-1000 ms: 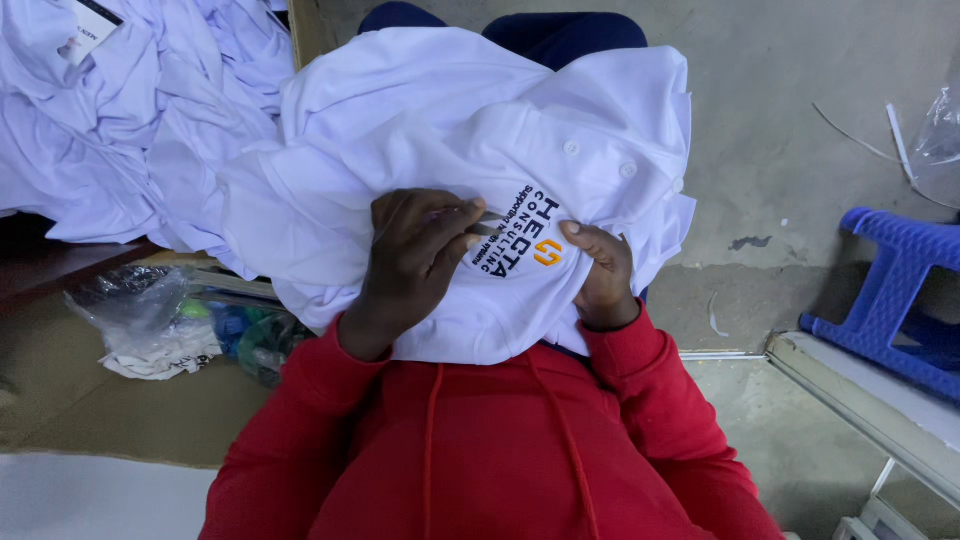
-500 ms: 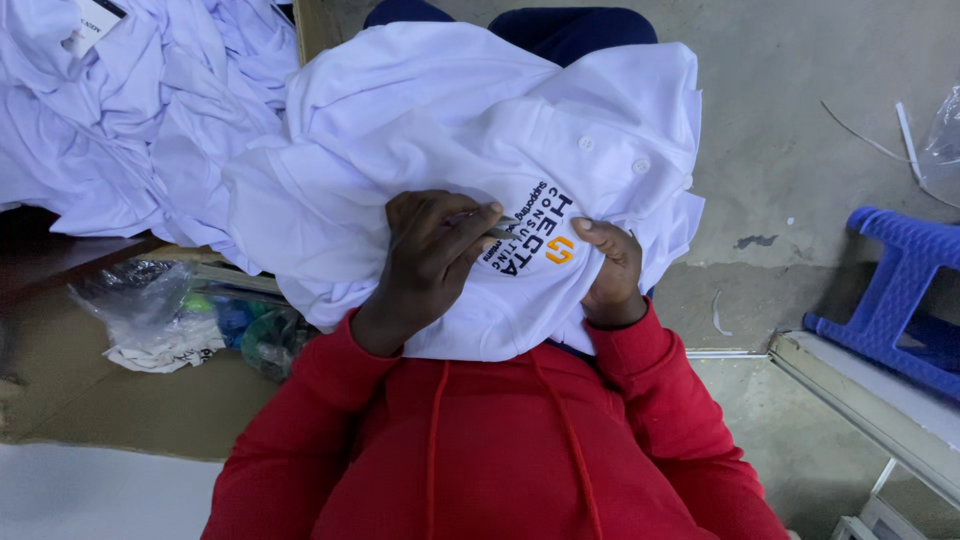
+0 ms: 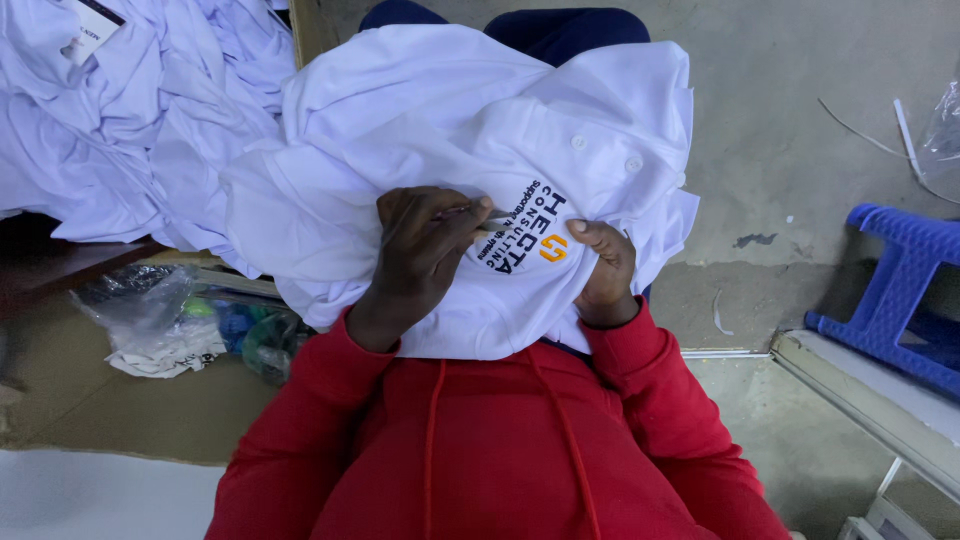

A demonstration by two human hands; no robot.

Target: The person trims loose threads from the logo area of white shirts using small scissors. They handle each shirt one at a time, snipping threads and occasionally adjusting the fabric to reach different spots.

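Bare concrete floor point(image 3: 800, 130) surrounds a seated worker whose left hand point(image 3: 420, 250) pinches small metal snips point(image 3: 480, 215) at the printed logo of a white polo shirt point(image 3: 440, 130) on the lap, right hand point(image 3: 605, 270) clenching fabric, best kept taut.

A white polo shirt point(image 3: 420, 130) lies bunched on the lap, its two-button placket to the right and a dark and orange embroidered emblem point(image 3: 530, 240) facing up near the middle. A thin metal tool point(image 3: 487, 214) touches the emblem.
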